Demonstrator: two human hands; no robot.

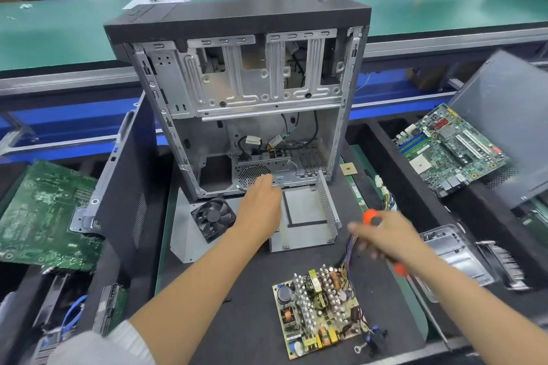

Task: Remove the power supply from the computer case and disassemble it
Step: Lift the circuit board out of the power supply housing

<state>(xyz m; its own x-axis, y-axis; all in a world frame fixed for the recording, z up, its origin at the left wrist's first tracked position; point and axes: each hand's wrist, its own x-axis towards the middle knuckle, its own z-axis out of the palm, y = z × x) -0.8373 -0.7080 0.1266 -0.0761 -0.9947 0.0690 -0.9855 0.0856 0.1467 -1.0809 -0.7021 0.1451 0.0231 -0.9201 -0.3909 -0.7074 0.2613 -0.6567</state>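
The computer case (237,92) stands open at the centre of the frame on a dark work mat (246,320), its side panel off and the interior largely stripped; a few loose cables (267,142) hang inside near the lower bay.

The power supply is already out of the case and in pieces. Its circuit board (318,310) lies flat on the mat at lower centre, component side up, with a bundle of coloured wires (348,249) leading up from its upper right corner. The power supply's metal housing (305,216) lies open just in front of the case, with a perforated wall on its right side. A black fan (213,218) rests on a flat metal cover plate (184,234) just left of the housing.

The left hand (261,210) reaches forward at centre frame, fingers extended toward the lower edge of the case, above the housing. It holds nothing that can be seen; whether the fingertips touch the case cannot be told.

The right hand (385,238), blurred, is at right of centre, with its fingers wrapped round a screwdriver (372,218) with an orange and black handle.

2 motherboards lie at the sides: 1 green board (44,216) at left, 1 populated board (450,151) at right. A dark side panel (124,187) leans at left of the case.
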